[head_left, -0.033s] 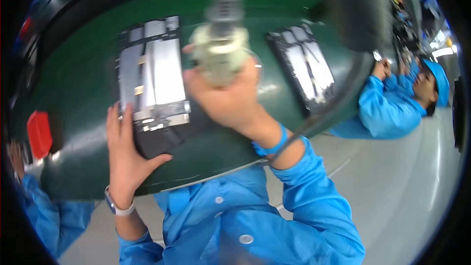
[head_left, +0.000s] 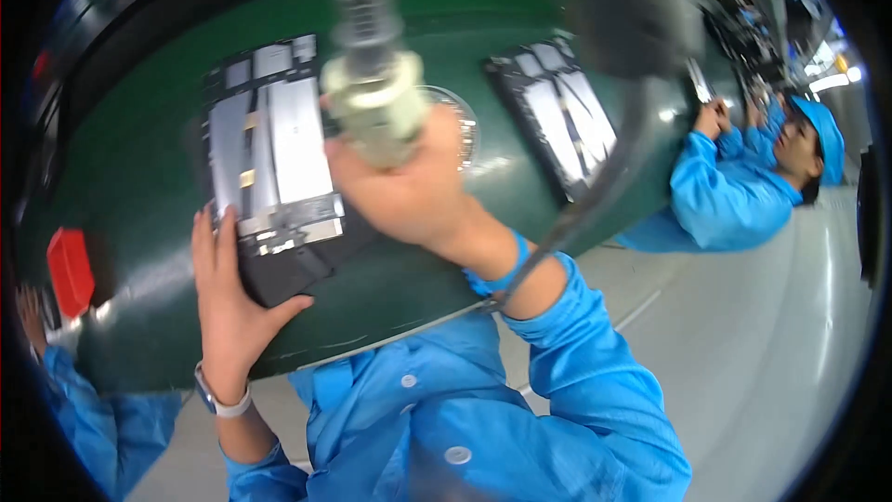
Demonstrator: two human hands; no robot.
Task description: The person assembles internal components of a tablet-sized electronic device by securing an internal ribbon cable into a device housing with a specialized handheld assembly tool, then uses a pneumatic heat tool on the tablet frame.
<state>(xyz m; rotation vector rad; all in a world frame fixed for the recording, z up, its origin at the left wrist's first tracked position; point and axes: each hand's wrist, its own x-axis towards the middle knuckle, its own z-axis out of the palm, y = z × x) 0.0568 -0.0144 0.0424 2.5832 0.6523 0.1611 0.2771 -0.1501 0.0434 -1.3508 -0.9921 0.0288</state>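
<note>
An opened tablet [head_left: 299, 144] with silver battery packs and a dark frame lies on the green table, over a black sheet or pad. My left hand [head_left: 228, 302] rests at its lower left corner, fingers stretched along the edge and thumb spread out. Just right of the tablet, my right hand [head_left: 409, 186] is wrapped round a pale green power screwdriver [head_left: 376, 107], which hangs upright from a ribbed cord. The screwdriver's tip is hidden under the hand. Behind that hand, a round clear dish [head_left: 467, 125] is partly visible.
A second opened tablet [head_left: 562, 116] lies farther right. A red bin [head_left: 71, 271] stands at the left. A blurred dark object [head_left: 623, 9] and a cable [head_left: 595, 209] hang at the right foreground. Co-workers in blue sit on both sides, one person [head_left: 743, 186] plainly seen at right.
My right hand and the screwdriver have moved left, closer to the tablet, showing more of the round dish. The whole view has shifted slightly; my left hand stays at the tablet's corner.
</note>
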